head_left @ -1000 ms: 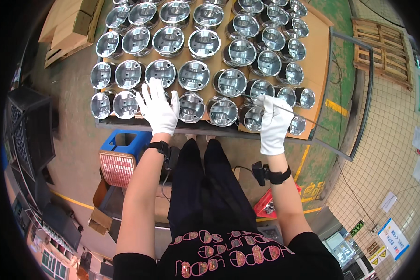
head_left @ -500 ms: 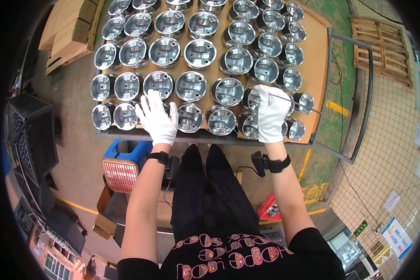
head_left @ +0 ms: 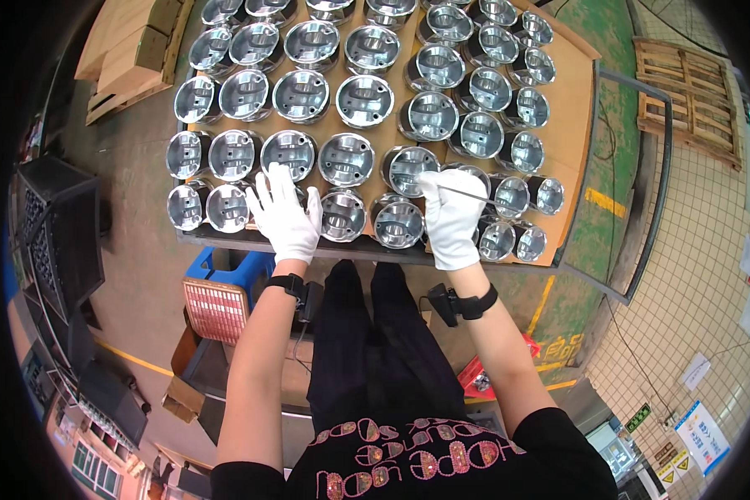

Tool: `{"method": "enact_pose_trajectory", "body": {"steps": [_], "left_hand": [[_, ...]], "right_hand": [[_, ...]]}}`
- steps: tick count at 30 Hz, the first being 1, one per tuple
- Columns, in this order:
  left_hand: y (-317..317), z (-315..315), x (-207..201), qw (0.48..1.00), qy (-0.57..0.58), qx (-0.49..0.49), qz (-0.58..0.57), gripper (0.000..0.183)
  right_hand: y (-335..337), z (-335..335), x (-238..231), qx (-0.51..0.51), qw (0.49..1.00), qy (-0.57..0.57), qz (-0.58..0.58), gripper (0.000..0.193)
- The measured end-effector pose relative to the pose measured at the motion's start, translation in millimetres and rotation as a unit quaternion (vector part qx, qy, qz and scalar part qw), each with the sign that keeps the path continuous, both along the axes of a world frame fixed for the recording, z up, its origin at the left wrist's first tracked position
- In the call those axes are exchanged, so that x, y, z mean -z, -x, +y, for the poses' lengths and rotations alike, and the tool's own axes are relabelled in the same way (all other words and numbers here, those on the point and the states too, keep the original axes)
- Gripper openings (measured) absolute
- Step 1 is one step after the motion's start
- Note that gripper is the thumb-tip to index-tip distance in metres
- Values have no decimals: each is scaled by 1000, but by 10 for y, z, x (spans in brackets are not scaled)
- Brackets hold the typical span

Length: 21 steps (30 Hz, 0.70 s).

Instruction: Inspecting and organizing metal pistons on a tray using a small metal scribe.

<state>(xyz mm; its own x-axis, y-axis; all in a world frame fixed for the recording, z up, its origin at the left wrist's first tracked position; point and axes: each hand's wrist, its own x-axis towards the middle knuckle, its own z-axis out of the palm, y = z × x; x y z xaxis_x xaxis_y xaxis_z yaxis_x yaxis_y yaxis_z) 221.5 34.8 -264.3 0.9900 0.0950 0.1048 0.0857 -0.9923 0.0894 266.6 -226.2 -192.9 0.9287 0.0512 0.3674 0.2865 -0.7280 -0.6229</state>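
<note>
Shiny metal engine pistons (head_left: 347, 159) stand in rows on a cardboard-covered cart top (head_left: 571, 125), their hollow ends facing up. My left hand (head_left: 285, 221), in a white glove, rests with fingers spread over the pistons of the two nearest rows, left of the middle. In my gloved right hand (head_left: 454, 221), the fingers are closed round a thin metal rod (head_left: 495, 202), which sticks out to the right above the pistons. That hand covers part of the nearest rows, just right of one piston (head_left: 398, 223). The rod's inner end is partly hidden by the glove.
A metal frame handle (head_left: 668, 175) juts from the cart's right side. Below the front edge stand a blue stool (head_left: 225, 265) and a red tray (head_left: 477, 379). Cardboard boxes (head_left: 125, 62) sit at the far left. Wooden pallets (head_left: 683, 104) lie at the far right.
My right hand has moved left with the rod, uncovering pistons near the right corner. My left hand stays in nearly the same place. The view has shifted slightly.
</note>
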Motion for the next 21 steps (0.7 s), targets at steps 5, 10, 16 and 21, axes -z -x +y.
{"method": "enact_pose_trajectory", "body": {"steps": [5,10,16,21], "left_hand": [[1,-7,13,1000,7,3,-2,65],[-2,0,10,1000,3,-1,-2,65],[-22,-31,-8,1000,3,-2,6,64],[-19,14,61,1000,-3,-3,9,72]], "right_hand": [[-19,53,140,-1,1000,-10,-12,18],[-39,38,176,-12,1000,3,0,17],[-34,2,249,-32,997,34,60,16],[-104,-71,134,-75,988,26,131,23]]}}
